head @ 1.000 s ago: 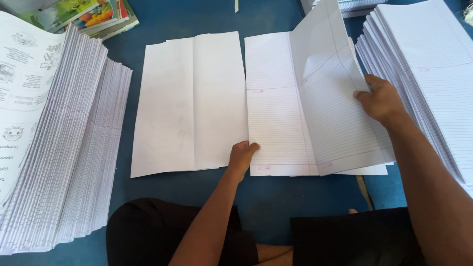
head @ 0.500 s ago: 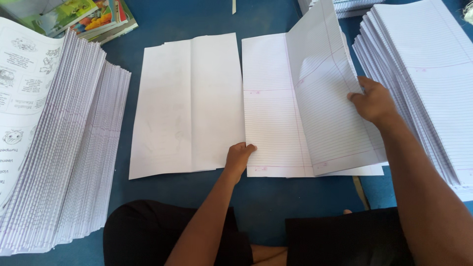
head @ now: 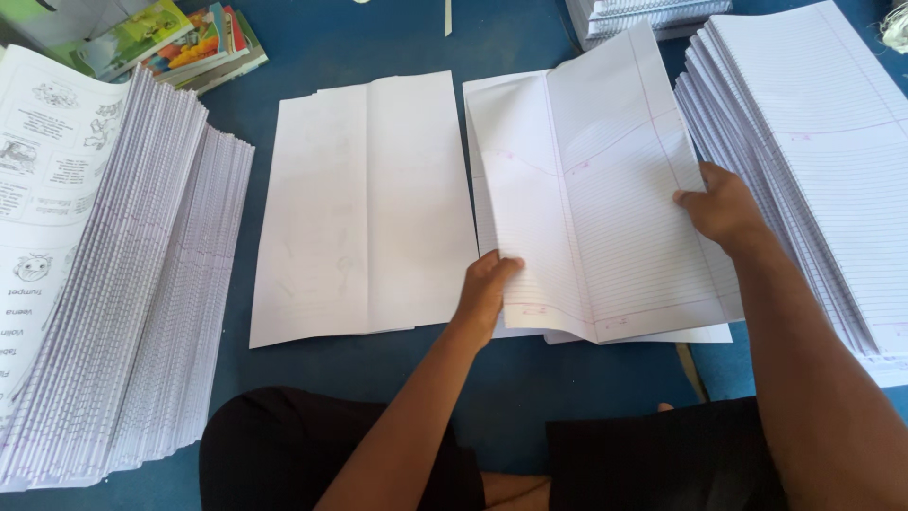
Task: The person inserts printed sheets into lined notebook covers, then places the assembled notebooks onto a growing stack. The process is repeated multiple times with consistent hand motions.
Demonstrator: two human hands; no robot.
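Two bare hands meet on one lined sheet [head: 605, 218] at the centre right of the head view. That sheet is folded lengthwise, raised along its crease and lifted off a thin pile of lined paper [head: 492, 312] lying on the blue surface [head: 359, 38]. The left hand [head: 484, 289], low in the middle of the frame, pinches the sheet's lower left edge: thumb on top, the other fingers curled close together beneath the paper, clamped on it. The right hand [head: 721, 203], at the right of centre, grips the sheet's right edge with fingers bent and bunched, the thumb on the upper face; how the fingertips lie under the paper cannot be told.

Just beside the lined pile, left of centre, lies a plain white folded stack [head: 369, 208], flat and untouched. A tall fanned stack of lined sheets [head: 823, 161] fills the right edge of the frame, close to the right forearm. Another tall stack topped with a printed worksheet [head: 57, 189] fills the left side. Colourful booklets [head: 180, 43] sit at the upper left. Dark-clothed legs [head: 284, 454] show along the bottom.
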